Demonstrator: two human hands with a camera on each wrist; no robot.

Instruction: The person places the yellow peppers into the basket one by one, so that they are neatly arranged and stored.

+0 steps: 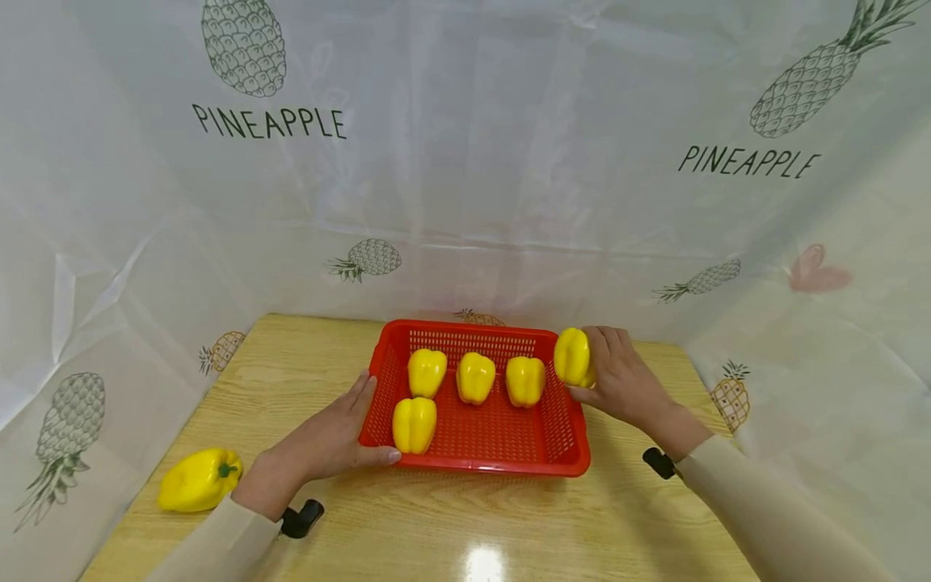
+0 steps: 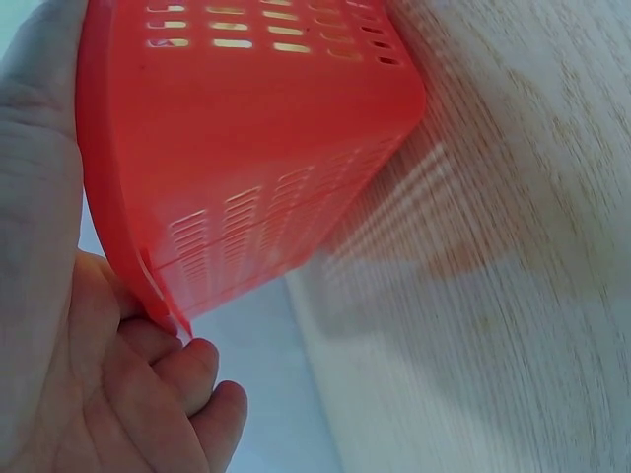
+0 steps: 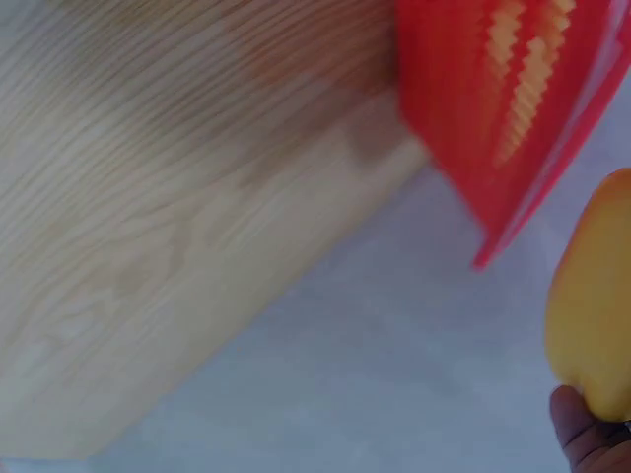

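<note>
Head view: right hand (image 1: 618, 376) grips a yellow pepper (image 1: 572, 356) above the red basket's (image 1: 560, 465) far right rim. Left hand (image 1: 330, 436), fingers straight, rests against the basket's left side. Four peppers lie inside; another pepper (image 1: 198, 480) lies on the table (image 1: 465, 525), far left.

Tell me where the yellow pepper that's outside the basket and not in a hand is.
In the head view, that yellow pepper lies on the wooden table at the near left edge, just left of the left hand steadying the red basket.

Head high, facing down; wrists close; all share basket (image 1: 575, 461).
</note>
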